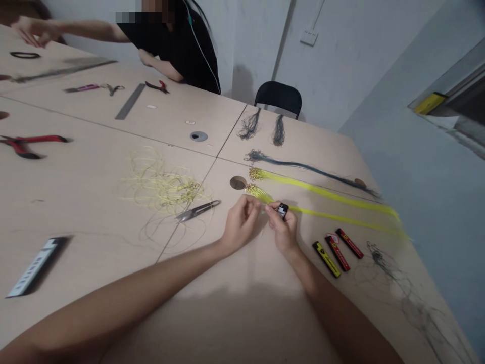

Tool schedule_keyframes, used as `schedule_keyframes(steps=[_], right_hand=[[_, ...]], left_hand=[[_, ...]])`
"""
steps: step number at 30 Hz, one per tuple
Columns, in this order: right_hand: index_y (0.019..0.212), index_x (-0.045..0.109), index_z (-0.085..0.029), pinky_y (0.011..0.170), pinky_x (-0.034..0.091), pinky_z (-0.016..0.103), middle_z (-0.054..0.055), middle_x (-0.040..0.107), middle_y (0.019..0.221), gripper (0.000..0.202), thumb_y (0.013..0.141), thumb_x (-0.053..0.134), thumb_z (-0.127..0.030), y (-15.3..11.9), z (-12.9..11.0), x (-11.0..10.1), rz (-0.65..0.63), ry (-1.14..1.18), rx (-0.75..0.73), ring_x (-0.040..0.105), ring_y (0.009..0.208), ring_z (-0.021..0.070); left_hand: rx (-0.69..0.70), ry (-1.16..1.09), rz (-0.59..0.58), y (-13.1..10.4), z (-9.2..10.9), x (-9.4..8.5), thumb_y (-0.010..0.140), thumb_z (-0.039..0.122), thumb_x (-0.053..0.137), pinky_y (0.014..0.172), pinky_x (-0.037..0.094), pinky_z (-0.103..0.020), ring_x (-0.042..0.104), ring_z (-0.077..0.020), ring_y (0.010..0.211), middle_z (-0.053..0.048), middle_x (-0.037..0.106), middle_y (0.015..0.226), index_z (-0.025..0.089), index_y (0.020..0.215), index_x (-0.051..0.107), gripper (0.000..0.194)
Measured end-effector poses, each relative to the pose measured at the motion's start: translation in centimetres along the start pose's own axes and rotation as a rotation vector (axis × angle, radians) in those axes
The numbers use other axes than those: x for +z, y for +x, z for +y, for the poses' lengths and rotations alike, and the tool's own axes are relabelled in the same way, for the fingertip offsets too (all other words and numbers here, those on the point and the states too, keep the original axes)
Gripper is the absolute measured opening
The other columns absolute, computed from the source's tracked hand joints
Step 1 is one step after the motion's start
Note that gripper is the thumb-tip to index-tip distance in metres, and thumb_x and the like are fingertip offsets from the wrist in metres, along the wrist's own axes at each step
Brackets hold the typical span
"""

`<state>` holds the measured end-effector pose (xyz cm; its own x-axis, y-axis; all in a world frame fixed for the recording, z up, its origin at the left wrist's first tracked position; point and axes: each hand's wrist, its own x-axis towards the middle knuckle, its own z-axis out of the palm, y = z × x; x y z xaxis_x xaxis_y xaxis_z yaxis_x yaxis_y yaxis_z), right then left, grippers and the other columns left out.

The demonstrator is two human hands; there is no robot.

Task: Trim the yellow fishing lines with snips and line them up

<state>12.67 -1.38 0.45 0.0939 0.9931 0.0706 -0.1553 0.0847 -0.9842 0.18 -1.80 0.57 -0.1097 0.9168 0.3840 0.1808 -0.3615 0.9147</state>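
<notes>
My left hand (242, 222) is closed in a pinch, its fingertips almost meeting those of my right hand; whatever is between them is too small to make out. In my right hand (285, 231) sits a dark lighter (282, 210), with the thumb against it. Just beyond both hands lie two bundles of yellow cord (322, 191) with gold-coloured hooks (255, 174) at their left ends. Left of my left hand, a pair of thread snips (199, 210) rests beside a loose tangle of yellow cord (162, 182).
Three lighters (337, 253) lie right of my right forearm, near a dark thread tangle (379, 257). Another lighter (36, 268) and red-handled pliers (32, 144) are at left. Dark strands (303, 166) lie farther back. Across the table sits a person (178, 50); a black chair (278, 96) stands behind.
</notes>
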Motion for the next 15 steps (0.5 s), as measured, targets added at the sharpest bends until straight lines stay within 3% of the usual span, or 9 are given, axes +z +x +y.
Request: schedule_keyframes(steps=[4,9,15], right_hand=[[0.073,0.062,-0.018,0.044,0.019,0.025,-0.008,0.037,0.052,0.029,0.071,0.073,-0.044,-0.09,-0.26,0.09,0.016,0.031,0.035,0.022,0.045,0.0067],[0.071,0.062,-0.019,0.047,0.023,0.026,-0.005,0.039,0.057,0.028,0.072,0.072,-0.044,-0.27,-0.61,0.23,0.036,-0.035,-0.027,0.028,0.050,0.0086],[0.073,0.059,-0.019,0.048,0.025,0.025,-0.006,0.038,0.057,0.030,0.076,0.069,-0.047,-0.40,-0.36,0.09,0.045,-0.005,-0.024,0.030,0.051,0.0088]], left_hand=[[0.111,0.116,0.184,0.20,-0.38,-0.10,0.090,0.030,0.057,0.077,0.044,-0.032,0.052,-0.0176,0.084,-0.004,0.056,0.090,0.021,0.094,0.057,0.009],[0.167,0.207,0.073,0.08,-0.34,-0.09,0.092,0.031,0.057,0.089,0.041,-0.038,0.053,-0.0218,0.095,-0.005,0.058,0.090,0.021,0.080,0.063,0.016],[0.219,0.255,0.036,-0.24,-0.32,-0.20,0.090,0.029,0.061,0.092,0.038,-0.038,0.054,-0.0230,0.103,-0.007,0.060,0.104,0.020,0.081,0.067,0.013]])
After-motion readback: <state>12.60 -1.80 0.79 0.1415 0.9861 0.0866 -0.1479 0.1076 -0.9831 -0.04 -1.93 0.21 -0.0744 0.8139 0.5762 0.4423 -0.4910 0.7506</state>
